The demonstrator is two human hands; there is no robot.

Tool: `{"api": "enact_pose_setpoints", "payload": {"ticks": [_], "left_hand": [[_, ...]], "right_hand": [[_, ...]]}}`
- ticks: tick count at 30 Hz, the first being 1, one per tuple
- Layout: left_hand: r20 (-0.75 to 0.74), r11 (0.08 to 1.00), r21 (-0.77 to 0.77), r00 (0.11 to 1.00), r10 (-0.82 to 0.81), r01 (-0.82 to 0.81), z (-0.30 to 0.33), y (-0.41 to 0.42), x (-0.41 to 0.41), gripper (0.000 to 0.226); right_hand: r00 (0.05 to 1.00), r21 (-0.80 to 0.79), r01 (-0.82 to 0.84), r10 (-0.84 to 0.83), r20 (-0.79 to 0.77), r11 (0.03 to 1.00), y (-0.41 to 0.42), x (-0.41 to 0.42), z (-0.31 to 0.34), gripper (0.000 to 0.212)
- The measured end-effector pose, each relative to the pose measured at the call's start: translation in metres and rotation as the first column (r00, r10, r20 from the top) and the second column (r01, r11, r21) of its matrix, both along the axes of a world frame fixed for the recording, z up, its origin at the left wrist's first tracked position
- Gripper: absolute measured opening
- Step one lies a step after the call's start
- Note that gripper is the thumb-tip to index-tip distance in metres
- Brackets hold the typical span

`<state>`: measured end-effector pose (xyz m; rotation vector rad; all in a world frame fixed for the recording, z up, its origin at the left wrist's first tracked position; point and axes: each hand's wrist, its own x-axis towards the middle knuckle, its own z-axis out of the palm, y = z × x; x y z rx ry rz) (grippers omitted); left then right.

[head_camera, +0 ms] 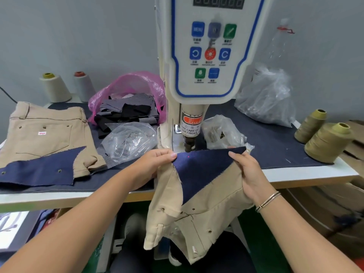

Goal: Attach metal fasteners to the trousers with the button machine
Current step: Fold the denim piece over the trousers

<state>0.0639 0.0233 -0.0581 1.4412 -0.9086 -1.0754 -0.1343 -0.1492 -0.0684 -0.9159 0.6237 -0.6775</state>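
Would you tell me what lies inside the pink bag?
The pink bag holds grey and black fabric scraps, spilling from its mouth; anything deeper is covered.

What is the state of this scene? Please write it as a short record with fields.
left hand: left hand pinches the left edge of the navy cloth
right hand: right hand grips the right edge of the same cloth
work piece: beige trousers hang below the table edge, with the navy cloth over them
machine: button machine, its press head just behind the cloth
finished pile: another pair of trousers lying at the left on the table
supplies: clear bags, thread cones
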Motion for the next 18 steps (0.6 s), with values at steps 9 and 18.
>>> {"api": "enact_pose_setpoints", "payload": {"ticks": [9, 18], "left_hand": [[-0.075, 0.997, -0.037, 0.995, 0.059, -0.062, -0.0041, -0.0066, -0.0030, 0.030], [-0.040, 0.993, -0.036, 0.993, 0.109, -0.110, -0.0061, -0.0051, -0.0052, 0.032]], "right_hand": [[1.000, 0.040, 0.020, -0.020, 0.010, 0.999, -0.0021, 0.0018, -0.0019, 0.015], [1.000, 0.055, 0.021, -0.022, 0.014, 0.998, -0.0039, 0.0019, -0.0058, 0.019]]}}
